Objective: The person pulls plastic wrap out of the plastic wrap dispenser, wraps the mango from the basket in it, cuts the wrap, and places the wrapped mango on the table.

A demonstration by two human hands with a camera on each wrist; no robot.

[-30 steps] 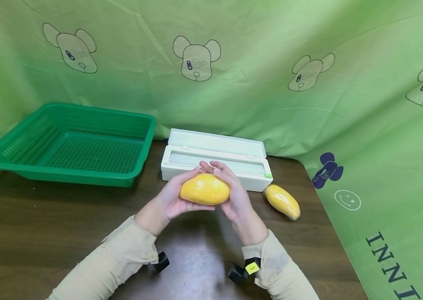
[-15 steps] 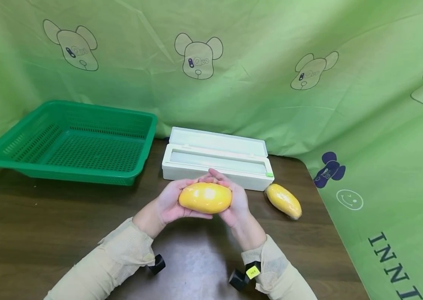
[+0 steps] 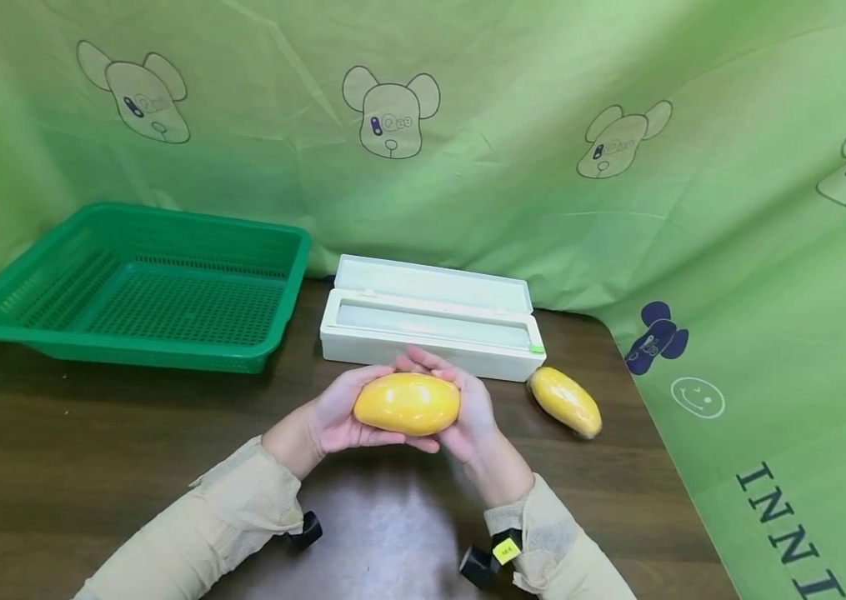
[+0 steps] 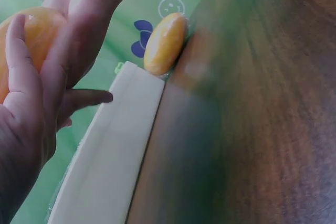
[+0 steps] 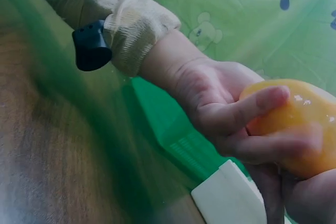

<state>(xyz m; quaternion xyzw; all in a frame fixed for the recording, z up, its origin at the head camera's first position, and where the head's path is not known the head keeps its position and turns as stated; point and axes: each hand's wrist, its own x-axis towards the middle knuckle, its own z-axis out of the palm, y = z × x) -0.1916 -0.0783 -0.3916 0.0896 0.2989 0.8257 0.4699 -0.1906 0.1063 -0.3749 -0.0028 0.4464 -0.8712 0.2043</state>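
A glossy yellow mango lies lengthwise between both hands above the table, in front of the white box. My left hand grips its left end, fingers curled beneath and behind it. From the right, my right hand holds the other end, its upper fingers reaching over the back. In the right wrist view the mango shines as if covered in film, and the left thumb and a finger lie across it. A second yellow mango, wrapped in clear film, rests on the table right of the box.
Behind the hands stands a long white cling-film dispenser with its lid raised. A green plastic basket stands at the back left of the dark wooden table. Green printed cloth hangs behind and to the right.
Both hands have brought the mango lower and closer to the body, away from the white dispenser. Their fingers have shifted slightly around it. The second mango, dispenser and basket stay put.
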